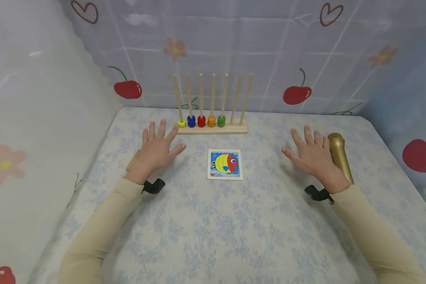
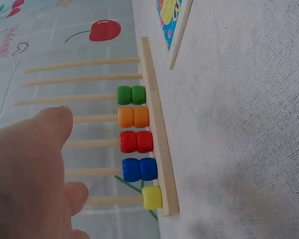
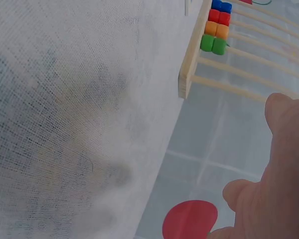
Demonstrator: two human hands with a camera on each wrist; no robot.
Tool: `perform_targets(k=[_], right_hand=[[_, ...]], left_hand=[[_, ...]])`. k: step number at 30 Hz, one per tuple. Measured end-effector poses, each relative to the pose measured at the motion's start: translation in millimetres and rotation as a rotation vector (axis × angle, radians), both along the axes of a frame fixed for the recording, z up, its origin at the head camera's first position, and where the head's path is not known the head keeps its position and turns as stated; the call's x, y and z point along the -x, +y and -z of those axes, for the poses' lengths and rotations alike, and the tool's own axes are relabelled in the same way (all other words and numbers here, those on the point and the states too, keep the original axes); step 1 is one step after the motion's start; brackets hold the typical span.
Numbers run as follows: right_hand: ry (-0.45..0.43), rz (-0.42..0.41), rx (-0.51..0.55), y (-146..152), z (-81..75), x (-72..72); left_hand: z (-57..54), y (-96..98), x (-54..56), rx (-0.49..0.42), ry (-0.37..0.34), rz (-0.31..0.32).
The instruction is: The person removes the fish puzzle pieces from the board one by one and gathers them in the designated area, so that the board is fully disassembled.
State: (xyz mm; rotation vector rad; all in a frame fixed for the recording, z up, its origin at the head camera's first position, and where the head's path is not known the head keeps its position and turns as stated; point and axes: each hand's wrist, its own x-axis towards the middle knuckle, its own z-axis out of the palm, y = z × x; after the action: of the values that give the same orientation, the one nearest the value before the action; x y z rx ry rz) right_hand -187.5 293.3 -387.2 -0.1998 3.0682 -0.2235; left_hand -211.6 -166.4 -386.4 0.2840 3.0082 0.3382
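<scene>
Spreading empty fingers [image 1: 172, 133] wide, the left hand [image 1: 154, 153] is near the bead rack [image 1: 213, 130] at the desk's [image 1: 206, 228] far edge; the right hand [image 1: 314, 157] — likewise spread, empty — is beside a gold microphone [image 1: 338, 153]; the fish picture [image 1: 225, 164] lies between.

beads [image 1: 201, 121]: yellow, blue, red, orange, green | rod [image 1: 338, 152]: gold | tablecloth [image 1: 213, 228]: whitish, blue floral

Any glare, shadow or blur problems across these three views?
Head view: fairly even light, faint pale glare on the printed backdrop, soft shadows near the left hand and right hand. Left wrist view: dimmer and turned sideways, though the beads read clearly. Right wrist view: also dim and sideways, with blurry-edged dark patches, probably shadows, on the tablecloth.
</scene>
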Motion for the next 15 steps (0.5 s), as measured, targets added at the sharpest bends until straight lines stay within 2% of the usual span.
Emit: perform_targets(k=[15], right_hand=[[-0.014, -0.029, -0.022, -7.1, 0.5, 4.8]], left_hand=[[3.0, 12.9, 2.7, -0.010, -0.001, 0.026]])
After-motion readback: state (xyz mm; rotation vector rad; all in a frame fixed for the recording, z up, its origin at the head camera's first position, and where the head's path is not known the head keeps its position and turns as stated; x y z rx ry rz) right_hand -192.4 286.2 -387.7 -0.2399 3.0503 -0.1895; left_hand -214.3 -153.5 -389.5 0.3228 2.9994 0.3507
